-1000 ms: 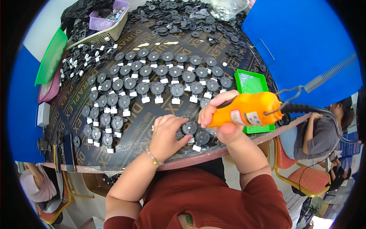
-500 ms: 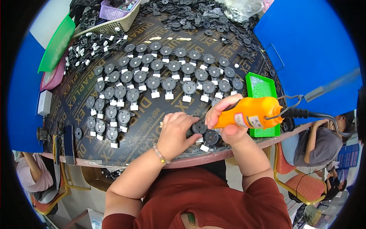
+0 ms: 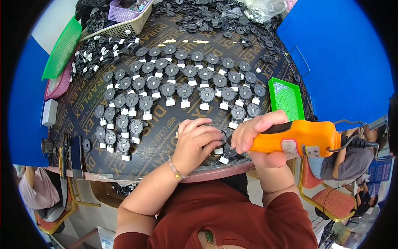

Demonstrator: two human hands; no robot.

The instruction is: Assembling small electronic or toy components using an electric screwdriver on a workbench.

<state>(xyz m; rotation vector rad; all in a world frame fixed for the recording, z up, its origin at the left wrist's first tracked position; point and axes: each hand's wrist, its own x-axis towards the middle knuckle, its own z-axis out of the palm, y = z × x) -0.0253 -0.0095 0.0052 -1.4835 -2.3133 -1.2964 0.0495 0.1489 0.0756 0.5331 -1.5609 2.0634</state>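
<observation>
My right hand [image 3: 263,139] grips an orange corded electric screwdriver [image 3: 296,139], its body lying almost level and its tip end hidden behind my fingers. My left hand [image 3: 197,141] is closed, fingers and thumb pinching a small black wheel part [image 3: 224,136], mostly covered by the fingertips. A white tab [image 3: 218,151] shows just below them. Close by, under the right hand's fingers, lies another black wheel [image 3: 230,150] with a white tab. Several rows of similar black wheels with white tabs [image 3: 207,94] lie in arcs beyond my hands.
A green tray [image 3: 286,99] lies to the right beside a blue panel [image 3: 340,58]. Loose black discs [image 3: 215,16] are heaped at the back. Black-and-white pieces [image 3: 99,52] lie at the far left near a beige basket [image 3: 116,31]. The screwdriver's cord [image 3: 358,142] runs right. People sit at both sides.
The screwdriver's rear end has swung right and down, and my right hand has shifted slightly right. My left fingers now cover more of the wheel. Two wheels beyond my right hand are uncovered.
</observation>
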